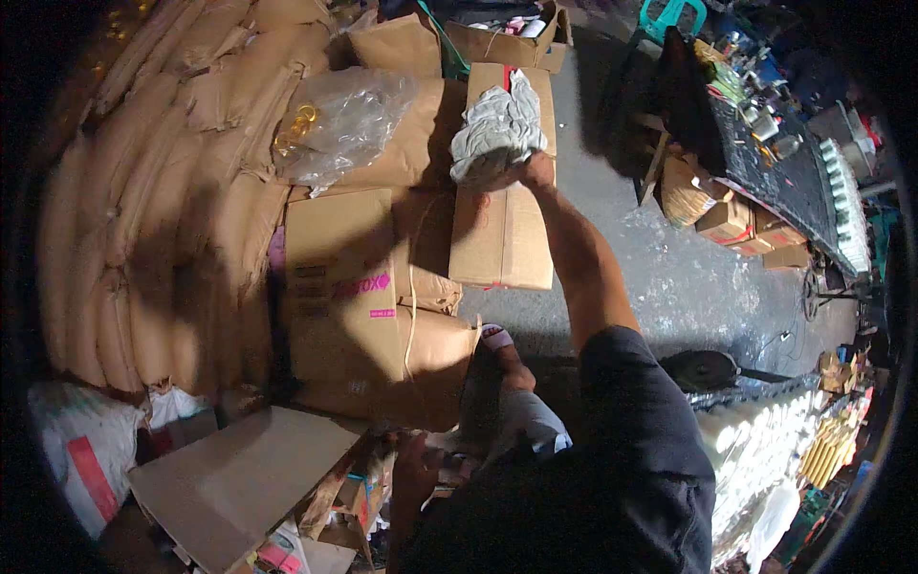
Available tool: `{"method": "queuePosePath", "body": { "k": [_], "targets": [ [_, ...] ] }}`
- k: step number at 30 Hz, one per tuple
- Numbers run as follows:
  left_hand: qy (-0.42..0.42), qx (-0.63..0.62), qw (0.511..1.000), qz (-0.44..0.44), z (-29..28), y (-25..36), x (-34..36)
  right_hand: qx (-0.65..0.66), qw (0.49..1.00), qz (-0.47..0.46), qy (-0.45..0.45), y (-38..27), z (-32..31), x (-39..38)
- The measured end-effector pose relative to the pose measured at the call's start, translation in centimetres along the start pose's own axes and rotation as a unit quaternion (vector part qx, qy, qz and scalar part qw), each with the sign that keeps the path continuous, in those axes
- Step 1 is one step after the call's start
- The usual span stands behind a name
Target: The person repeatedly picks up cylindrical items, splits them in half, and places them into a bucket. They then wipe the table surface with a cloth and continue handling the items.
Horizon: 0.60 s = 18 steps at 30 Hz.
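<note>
A crumpled pale grey cloth [499,129] lies over the far part of a long, taped cardboard box [502,234]. My right arm stretches forward, and my right hand [535,174] is closed on the cloth's near edge, its fingers partly hidden. Low in the view, my left hand [417,471] hangs in shadow beside a small wooden frame [330,493] with boxes and odds and ends in it. Whether its fingers hold anything is too dark to make out.
Stacked brown paper sacks [143,239] fill the left. A larger carton [344,277] and a clear plastic bag [354,120] sit between them and the long box. Grey floor [622,258] runs to the right, toward a black-covered table [779,177] with bottles.
</note>
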<state>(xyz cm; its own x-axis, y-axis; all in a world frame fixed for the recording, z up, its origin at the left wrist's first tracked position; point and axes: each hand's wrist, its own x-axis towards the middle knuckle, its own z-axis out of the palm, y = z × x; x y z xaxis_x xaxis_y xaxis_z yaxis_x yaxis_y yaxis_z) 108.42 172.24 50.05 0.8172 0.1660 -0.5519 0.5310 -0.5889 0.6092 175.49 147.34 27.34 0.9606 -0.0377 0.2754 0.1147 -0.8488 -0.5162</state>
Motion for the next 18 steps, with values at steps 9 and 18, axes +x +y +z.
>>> {"method": "queuePosePath", "body": {
  "k": [9,18],
  "targets": [
    [-0.027,-0.380,0.924,0.039,1.6,9.6,25.1,0.194,0.942,-0.166,-0.217,-4.9,-2.6,-1.9],
    [0.023,-0.618,0.743,0.255,-6.1,14.8,30.7,0.198,0.857,-0.442,-0.175,-23.1,-22.6,-18.5]
  ]
}}
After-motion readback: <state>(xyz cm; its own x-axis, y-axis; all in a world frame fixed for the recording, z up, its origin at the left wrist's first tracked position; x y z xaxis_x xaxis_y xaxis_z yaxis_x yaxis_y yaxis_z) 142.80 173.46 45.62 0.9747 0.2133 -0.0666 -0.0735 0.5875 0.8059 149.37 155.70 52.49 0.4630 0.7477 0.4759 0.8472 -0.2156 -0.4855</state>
